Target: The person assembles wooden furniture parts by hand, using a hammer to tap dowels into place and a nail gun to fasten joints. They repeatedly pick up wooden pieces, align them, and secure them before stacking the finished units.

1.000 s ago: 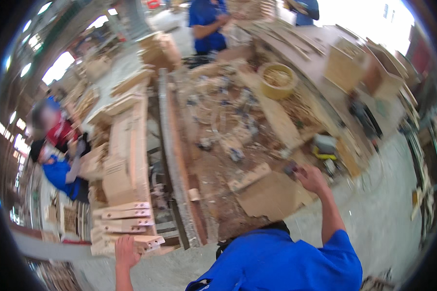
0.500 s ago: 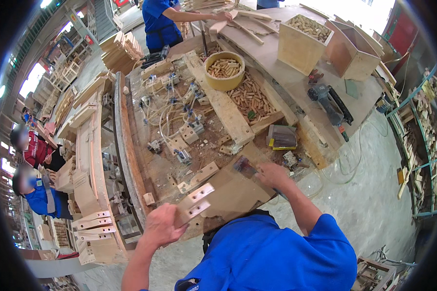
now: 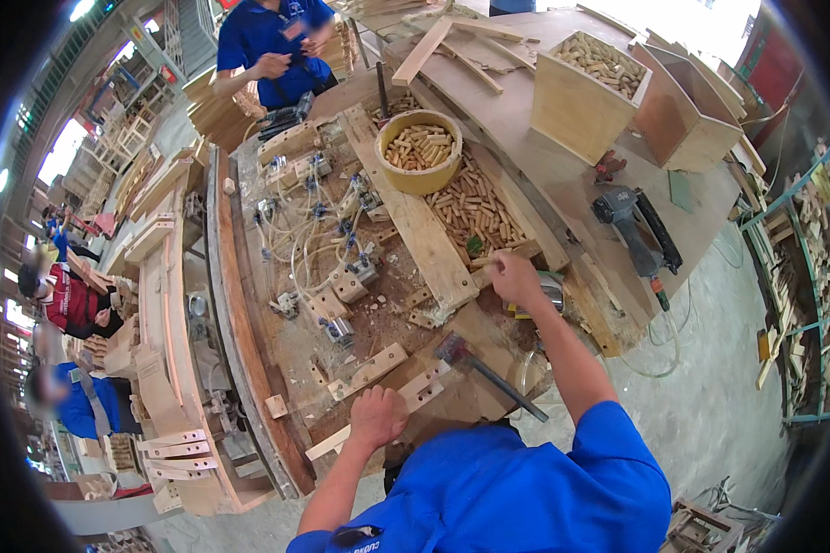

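My left hand [image 3: 379, 417] is closed over a pale wooden slat [image 3: 423, 385] with drilled holes, lying on the bench's near edge; its ends show on both sides of the hand. My right hand [image 3: 515, 278] is at the near end of a heap of wooden dowels [image 3: 475, 205], fingers drawn together; whatever they hold is hidden. Between the hands, a hammer [image 3: 500, 380] with a dark handle rests beside the slat, touched by neither hand. Under my right wrist, a small box-like item [image 3: 551, 290] is partly covered.
A yellow tub of dowels [image 3: 420, 152] stands beyond the heap. Clamps with air tubes [image 3: 327, 221] fill the bench's left half. A nail gun [image 3: 636, 226] and a wooden bin of dowels [image 3: 586, 97] are on the right. Across the bench stands a co-worker [image 3: 277, 55].
My right hand has left the hammer and moved forward to the dowels. My left hand has lowered the slat onto the bench. The co-worker across has turned and drawn both hands in.
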Demonstrator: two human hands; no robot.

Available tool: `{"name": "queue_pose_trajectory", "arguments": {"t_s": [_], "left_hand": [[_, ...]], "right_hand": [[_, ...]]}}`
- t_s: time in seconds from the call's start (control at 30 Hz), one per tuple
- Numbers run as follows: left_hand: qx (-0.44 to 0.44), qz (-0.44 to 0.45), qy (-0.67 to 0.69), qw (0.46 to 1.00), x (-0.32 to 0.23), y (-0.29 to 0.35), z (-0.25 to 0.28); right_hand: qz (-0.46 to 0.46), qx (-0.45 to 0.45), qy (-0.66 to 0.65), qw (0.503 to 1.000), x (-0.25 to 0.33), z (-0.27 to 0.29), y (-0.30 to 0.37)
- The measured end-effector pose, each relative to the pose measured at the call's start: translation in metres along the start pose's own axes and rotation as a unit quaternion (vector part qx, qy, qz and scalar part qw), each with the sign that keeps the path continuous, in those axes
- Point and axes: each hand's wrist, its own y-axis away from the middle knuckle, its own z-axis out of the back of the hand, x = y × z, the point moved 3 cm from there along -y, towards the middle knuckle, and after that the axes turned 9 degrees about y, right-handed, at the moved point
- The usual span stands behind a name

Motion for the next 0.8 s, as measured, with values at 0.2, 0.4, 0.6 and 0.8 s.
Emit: {"name": "queue_pose_trajectory", "arguments": {"t_s": [0.2,0.4,0.6,0.8], "left_hand": [[0.005,0.091,0.022,0.996,0.016,0.052,-0.009],[-0.017,0.08,0.081,0.993,0.024,0.034,-0.021],[-0.04,0.142,0.102,0.984,0.022,0.036,-0.035],[-0.07,0.124,0.1,0.985,0.022,0.034,-0.035]], "right_hand": [[-0.046,0.05,0.144,0.987,0.004,-0.037,-0.089],[-0.075,0.098,0.152,0.981,-0.027,-0.066,-0.133],[0.009,-0.059,0.076,0.995,-0.008,-0.02,-0.094],[0.059,-0.008,-0.079,0.995,-0.014,0.001,0.006]]}}
